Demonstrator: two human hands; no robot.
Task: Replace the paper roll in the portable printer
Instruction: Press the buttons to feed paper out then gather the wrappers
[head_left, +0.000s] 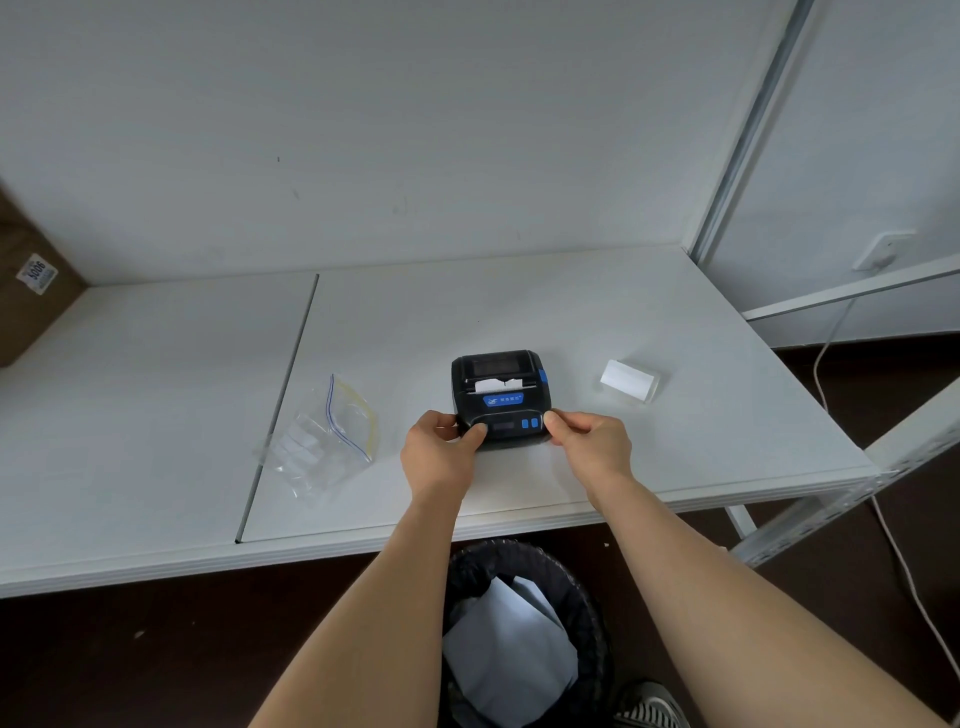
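Note:
A small black portable printer (500, 396) with blue buttons and a blue side latch sits on the white table (519, 312). A torn strip of white paper pokes out of its slot. My left hand (441, 454) grips the printer's near left corner, thumb on its front. My right hand (587, 444) pinches the near right corner. A white paper roll (629, 381) in clear wrap lies on the table to the right of the printer, apart from both hands.
A clear zip bag (332, 436) lies left of the printer, near a seam in the table. A cardboard box (31, 291) stands at the far left. A black bin (519, 634) with white paper sits under the table edge. A white cable (831, 353) hangs at the right.

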